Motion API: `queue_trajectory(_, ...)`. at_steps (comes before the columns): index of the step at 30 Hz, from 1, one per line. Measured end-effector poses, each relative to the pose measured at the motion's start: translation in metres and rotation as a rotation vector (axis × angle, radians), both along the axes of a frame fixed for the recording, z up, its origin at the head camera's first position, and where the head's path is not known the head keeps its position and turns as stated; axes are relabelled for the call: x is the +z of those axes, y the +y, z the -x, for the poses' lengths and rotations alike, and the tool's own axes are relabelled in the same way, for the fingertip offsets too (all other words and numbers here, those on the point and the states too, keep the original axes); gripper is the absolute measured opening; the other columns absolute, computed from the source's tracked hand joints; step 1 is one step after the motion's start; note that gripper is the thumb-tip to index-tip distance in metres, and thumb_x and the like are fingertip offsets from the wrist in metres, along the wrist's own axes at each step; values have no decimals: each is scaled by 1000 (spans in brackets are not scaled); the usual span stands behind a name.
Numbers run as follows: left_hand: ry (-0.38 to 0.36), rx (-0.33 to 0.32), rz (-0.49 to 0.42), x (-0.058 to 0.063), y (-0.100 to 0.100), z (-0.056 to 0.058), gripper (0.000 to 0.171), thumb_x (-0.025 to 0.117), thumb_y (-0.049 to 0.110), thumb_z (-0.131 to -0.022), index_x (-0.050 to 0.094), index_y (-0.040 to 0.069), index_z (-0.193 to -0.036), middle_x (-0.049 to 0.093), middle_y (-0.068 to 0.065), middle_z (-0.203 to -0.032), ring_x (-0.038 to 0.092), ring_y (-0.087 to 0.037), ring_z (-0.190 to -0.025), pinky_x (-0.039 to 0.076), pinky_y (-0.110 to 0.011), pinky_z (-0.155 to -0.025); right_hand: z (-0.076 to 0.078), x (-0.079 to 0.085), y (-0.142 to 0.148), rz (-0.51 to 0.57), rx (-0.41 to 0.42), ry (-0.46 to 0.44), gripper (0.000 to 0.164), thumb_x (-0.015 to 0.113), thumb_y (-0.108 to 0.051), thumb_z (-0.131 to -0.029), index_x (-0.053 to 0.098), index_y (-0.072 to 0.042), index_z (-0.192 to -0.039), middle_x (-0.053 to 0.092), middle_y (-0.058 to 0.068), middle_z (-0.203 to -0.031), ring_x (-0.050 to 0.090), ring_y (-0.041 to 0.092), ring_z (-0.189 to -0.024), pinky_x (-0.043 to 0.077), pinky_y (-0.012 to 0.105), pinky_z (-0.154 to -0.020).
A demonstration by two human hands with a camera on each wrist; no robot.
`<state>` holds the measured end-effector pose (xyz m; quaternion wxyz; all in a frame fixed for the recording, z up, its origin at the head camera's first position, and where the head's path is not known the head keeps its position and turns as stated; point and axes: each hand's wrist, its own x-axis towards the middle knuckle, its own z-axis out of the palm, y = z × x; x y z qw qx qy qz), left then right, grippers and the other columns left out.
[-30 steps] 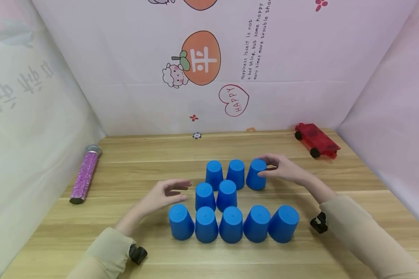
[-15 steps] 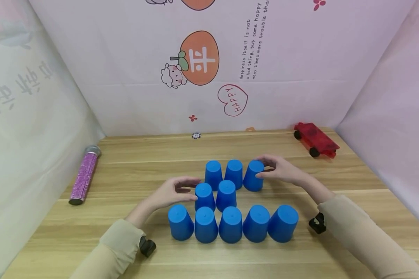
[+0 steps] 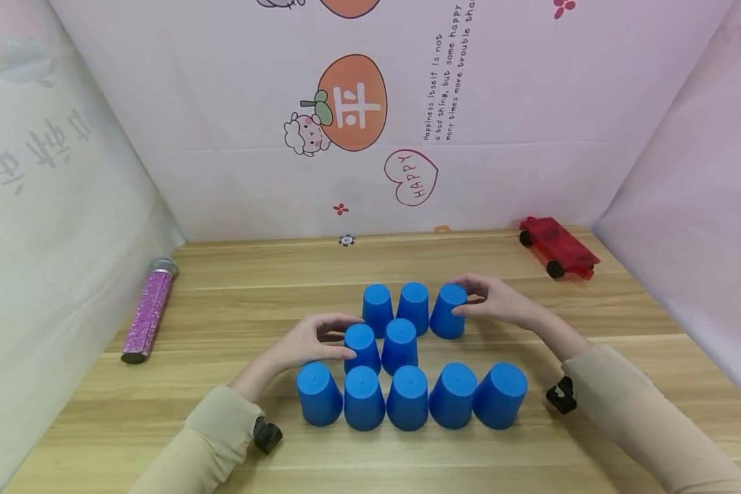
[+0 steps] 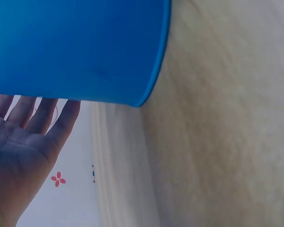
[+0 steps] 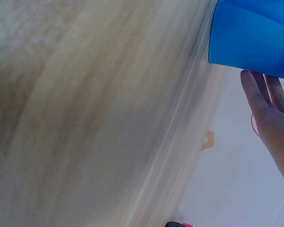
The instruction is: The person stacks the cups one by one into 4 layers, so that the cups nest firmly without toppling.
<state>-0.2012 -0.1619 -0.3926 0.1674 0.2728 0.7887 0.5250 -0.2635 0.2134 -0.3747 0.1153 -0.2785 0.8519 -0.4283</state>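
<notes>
Upside-down blue cups stand in three rows on the table. My left hand point(image 3: 311, 342) holds the left cup of the middle row point(image 3: 362, 348), thumb at its front and fingers behind it. Beside it in that row is a second cup point(image 3: 400, 345). My right hand point(image 3: 497, 300) grips the rightmost cup of the back row point(image 3: 449, 312) from its right side. In the left wrist view a large blue cup point(image 4: 75, 47) partly hides the left fingers point(image 4: 65, 118). In the right wrist view the right fingers point(image 5: 253, 90) go behind a blue cup point(image 5: 251, 42).
Several cups form the front row point(image 3: 408, 401), close before the left hand. Two more cups point(image 3: 414, 309) stand in the back row. A glittery purple microphone point(image 3: 150, 312) lies at the left, a red toy car point(image 3: 558, 247) at the back right. Printed cloth point(image 3: 253, 137) walls the table.
My left hand has moved right, from beside the middle row to around its left cup. The right hand stays at its cup, which shows no clear movement.
</notes>
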Motion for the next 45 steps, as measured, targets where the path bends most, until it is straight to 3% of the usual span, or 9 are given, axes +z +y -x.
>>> queue_trajectory(10,5,-14,-21,0,4,-1,49,71,21,-84,55,12,-129,60,-10,-126,57,-27,-117,46,-46,-101,0,-3,0,13,5,-22,53,69,-21,-86,47,-8,-132,58,14,-124,54,32,-115,47,52,-98)
queue_trajectory(15,11,-8,-15,1,4,-3,48,71,20,-84,55,12,-129,60,-10,-126,57,-26,-117,49,-42,-99,-2,-3,4,23,13,-32,59,68,-22,-86,41,-8,-137,52,16,-133,50,35,-121,47,52,-98)
queue_trajectory(20,19,-2,0,3,-4,-3,48,70,21,-85,54,12,-129,59,-10,-127,56,-27,-117,50,-40,-97,-7,0,13,30,4,-28,60,67,-20,-87,38,-10,-139,46,18,-140,46,38,-126,46,52,-98)
queue_trajectory(25,35,20,22,7,-15,-3,48,70,22,-85,54,12,-129,59,-10,-126,56,-28,-117,51,-39,-96,-16,3,25,46,10,7,59,65,-15,-89,37,-1,-139,47,23,-137,47,42,-123,46,53,-97)
queue_trajectory(29,70,32,45,11,-25,-1,48,71,23,-85,54,11,-129,60,-11,-125,56,-29,-115,52,-37,-94,-27,7,36,20,-33,26,54,63,-16,-90,40,-3,-138,52,23,-133,51,40,-120,50,40,-96)
queue_trajectory(34,108,84,61,15,-38,3,47,71,23,-84,56,12,-127,62,-10,-123,57,-28,-114,52,-40,-94,-43,13,47,1,-88,64,45,58,-15,-93,45,-5,-135,56,22,-128,58,28,-114,49,14,-87)
queue_trajectory(40,112,173,77,13,-43,12,47,71,25,-84,56,14,-127,62,-9,-124,57,-28,-115,49,-45,-97,-72,20,51,-6,-152,48,38,51,-23,-97,48,-4,-130,58,20,-126,56,-7,-106,49,12,-84)
queue_trajectory(45,102,226,98,11,-41,19,48,71,28,-84,56,14,-128,61,-9,-124,56,-29,-116,49,-46,-98,-92,25,49,6,-140,31,35,48,-21,-99,49,-4,-130,58,19,-126,57,-5,-107,50,13,-84)
